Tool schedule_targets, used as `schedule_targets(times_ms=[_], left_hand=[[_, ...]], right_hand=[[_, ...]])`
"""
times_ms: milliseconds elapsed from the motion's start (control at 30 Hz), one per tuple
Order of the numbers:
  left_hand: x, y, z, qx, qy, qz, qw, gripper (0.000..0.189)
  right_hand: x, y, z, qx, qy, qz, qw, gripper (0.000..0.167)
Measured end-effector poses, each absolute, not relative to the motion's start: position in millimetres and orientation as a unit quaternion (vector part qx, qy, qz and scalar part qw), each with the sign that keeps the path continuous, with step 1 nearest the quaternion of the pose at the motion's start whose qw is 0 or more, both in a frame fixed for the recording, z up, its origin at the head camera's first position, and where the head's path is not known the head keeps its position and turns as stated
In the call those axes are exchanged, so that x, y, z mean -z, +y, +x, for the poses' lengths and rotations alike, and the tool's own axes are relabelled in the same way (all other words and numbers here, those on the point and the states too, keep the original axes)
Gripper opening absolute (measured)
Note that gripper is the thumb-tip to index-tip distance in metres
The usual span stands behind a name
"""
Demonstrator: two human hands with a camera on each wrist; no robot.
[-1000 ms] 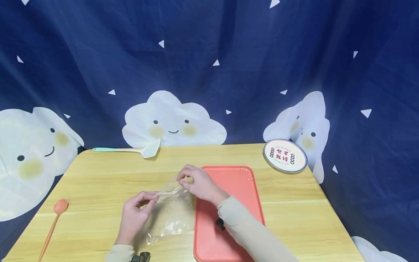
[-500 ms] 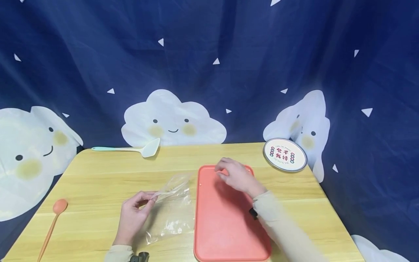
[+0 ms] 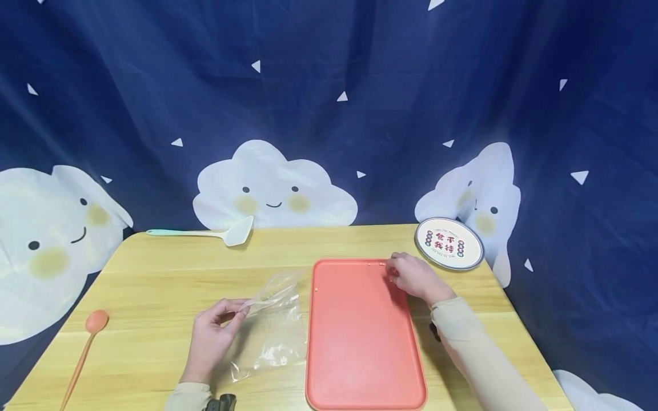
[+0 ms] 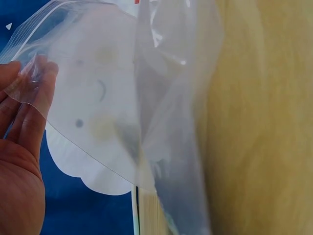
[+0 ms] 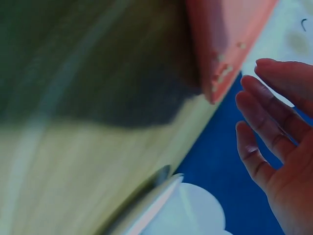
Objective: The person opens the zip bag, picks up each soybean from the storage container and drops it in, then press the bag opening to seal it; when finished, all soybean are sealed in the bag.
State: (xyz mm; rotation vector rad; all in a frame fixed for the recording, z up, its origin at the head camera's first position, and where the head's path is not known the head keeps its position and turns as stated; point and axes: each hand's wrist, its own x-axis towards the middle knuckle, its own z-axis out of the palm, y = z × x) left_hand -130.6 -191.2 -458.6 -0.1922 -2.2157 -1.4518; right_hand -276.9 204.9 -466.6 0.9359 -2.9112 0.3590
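Observation:
My left hand (image 3: 215, 334) pinches the mouth of a clear zip-lock bag (image 3: 272, 337) between thumb and fingers. In the left wrist view the bag (image 4: 171, 88) spreads out from the fingertips of my left hand (image 4: 27, 112). A red tray (image 3: 365, 337) lies just right of the bag. Over its far right corner is my right hand (image 3: 415, 277), fingers bent downward. The right wrist view shows my right hand (image 5: 286, 132) with loosely bent, separate fingers and nothing between them. Several small pale bits (image 5: 225, 71) lie in the corner of the tray (image 5: 230, 29) there.
Another pale bit (image 3: 316, 289) sits by the tray's left rim. An oval sign plate (image 3: 449, 244) stands at the back right, close to my right hand. A white spatula (image 3: 237, 232) lies along the back edge, an orange spoon (image 3: 96, 322) at the left.
My right hand has left the bag's mouth and moved right, across the tray, to its far right corner. The left hand still pinches the bag in the same place.

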Motion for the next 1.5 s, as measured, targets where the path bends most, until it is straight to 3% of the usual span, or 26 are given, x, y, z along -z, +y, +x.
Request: schedule_targets(times_ms=[400, 1000, 1500], left_hand=[[459, -192, -132, 0.524, -0.815, -0.061, 0.240, 0.020], [457, -192, -129, 0.522, -0.811, -0.079, 0.253, 0.021], [457, -190, -129, 0.525, -0.809, -0.081, 0.250, 0.021]], right_hand=[[482, 202, -279, -0.069, -0.951, 0.298, 0.034, 0.007], [489, 204, -279, -0.077, -0.951, 0.299, 0.028, 0.015], [454, 176, -272, -0.195, -0.929, 0.309, 0.064, 0.013]])
